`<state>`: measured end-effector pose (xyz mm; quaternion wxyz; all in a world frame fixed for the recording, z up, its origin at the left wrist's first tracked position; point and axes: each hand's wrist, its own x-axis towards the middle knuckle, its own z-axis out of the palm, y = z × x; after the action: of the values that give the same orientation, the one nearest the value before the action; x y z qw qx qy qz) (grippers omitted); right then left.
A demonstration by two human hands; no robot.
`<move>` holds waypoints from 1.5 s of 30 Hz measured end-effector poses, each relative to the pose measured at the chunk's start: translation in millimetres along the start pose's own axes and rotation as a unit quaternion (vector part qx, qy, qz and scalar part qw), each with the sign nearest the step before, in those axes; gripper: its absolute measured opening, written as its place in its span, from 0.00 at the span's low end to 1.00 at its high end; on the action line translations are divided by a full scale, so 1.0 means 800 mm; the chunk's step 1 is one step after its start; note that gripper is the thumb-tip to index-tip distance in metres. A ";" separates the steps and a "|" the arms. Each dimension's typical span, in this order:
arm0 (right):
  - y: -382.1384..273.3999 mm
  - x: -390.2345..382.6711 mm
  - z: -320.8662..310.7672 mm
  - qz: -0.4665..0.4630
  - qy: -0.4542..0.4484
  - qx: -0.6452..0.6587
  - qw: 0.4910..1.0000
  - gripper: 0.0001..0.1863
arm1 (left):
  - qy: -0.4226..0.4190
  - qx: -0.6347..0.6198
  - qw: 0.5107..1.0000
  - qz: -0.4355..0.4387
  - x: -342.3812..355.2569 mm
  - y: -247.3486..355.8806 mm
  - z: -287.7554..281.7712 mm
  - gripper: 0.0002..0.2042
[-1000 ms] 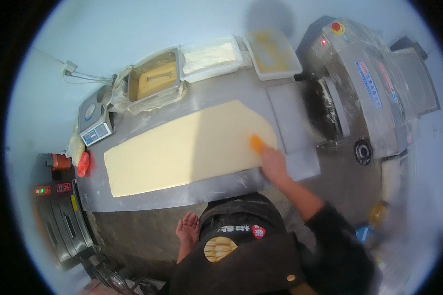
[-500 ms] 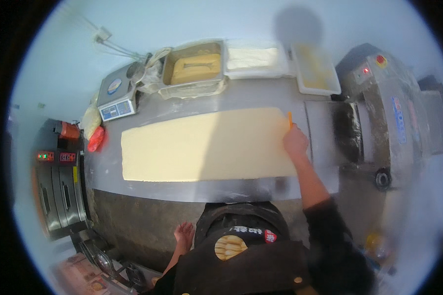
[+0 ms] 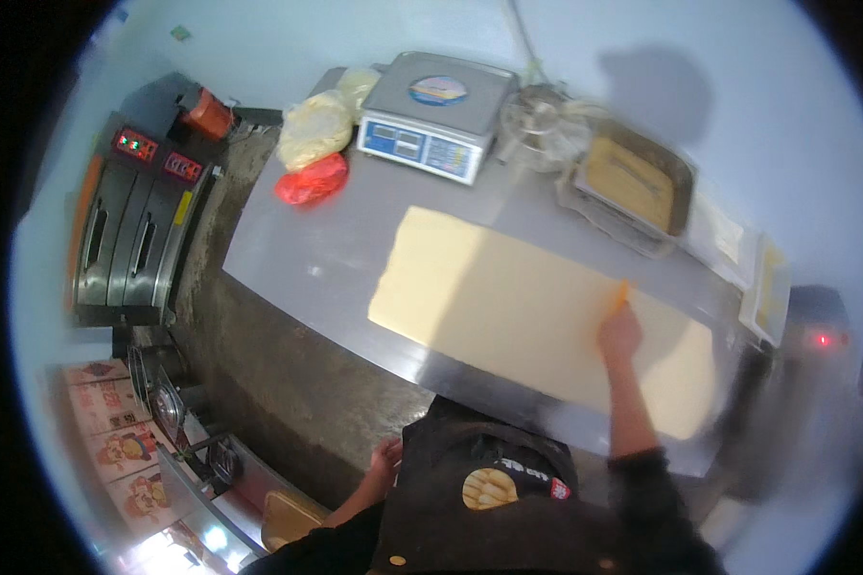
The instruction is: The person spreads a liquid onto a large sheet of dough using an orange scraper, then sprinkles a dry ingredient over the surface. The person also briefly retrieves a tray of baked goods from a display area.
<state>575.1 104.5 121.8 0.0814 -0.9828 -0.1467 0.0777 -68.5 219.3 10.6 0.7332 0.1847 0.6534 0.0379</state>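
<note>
Head view: clock directions run from the dough's middle, with 12 toward the picture's top.
Dough (image 3: 537, 311): a flat, pale yellow sheet on the steel table (image 3: 307, 244), slanting from 10 o'clock down to 4; a broad shadow darkens much of it.
Right hand (image 3: 620, 335): at 3 o'clock, over the dough, clamped on the scraper; slightly blurred.
Scraper (image 3: 622, 291): orange, sticking out of the fist toward 12; whether its edge touches the dough, I cannot tell.
Left hand (image 3: 385, 460): at 8 o'clock, beside the apron (image 3: 537, 517) and apart from the table, its fingers slack and loosely bent.
Scale (image 3: 427, 149): at 11 o'clock, on the table, a round label on its plate.
Red bag (image 3: 313, 179): at 10 o'clock, near the table's end, touching a pale bag (image 3: 314, 129).
Cup (image 3: 544, 120): steel, at 12 o'clock, amid clear plastic.
Tub (image 3: 683, 196): steel, at 1 o'clock, tan contents with a long tool lying in them.
Bin (image 3: 719, 265): white, at 2 o'clock, just beside the tub, with white contents.
Tray (image 3: 759, 332): pale, at 3 o'clock, yellowish inside.
Oven (image 3: 129, 240): at 9 o'clock, across the floor (image 3: 268, 335), two doors, lit displays.
Cartons (image 3: 115, 422): between 8 and 9 o'clock, printed.
</note>
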 end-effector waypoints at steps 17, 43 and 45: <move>-0.580 -0.118 0.094 -0.217 -0.451 0.405 0.766 0.21 | -0.069 0.071 0.991 0.091 -0.010 -0.036 -0.093 0.30; -0.022 0.190 -0.064 -0.277 0.245 -0.048 0.928 0.23 | 0.030 0.009 0.989 0.146 -0.034 0.049 0.074 0.26; -0.010 0.160 -0.053 -0.285 0.261 -0.004 0.922 0.24 | 0.044 0.011 0.989 0.138 -0.036 0.038 0.064 0.27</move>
<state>701.5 145.3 148.1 0.1315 -0.8854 -0.3944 -0.2082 -17.4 228.0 51.3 0.6891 0.2790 0.6540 0.1395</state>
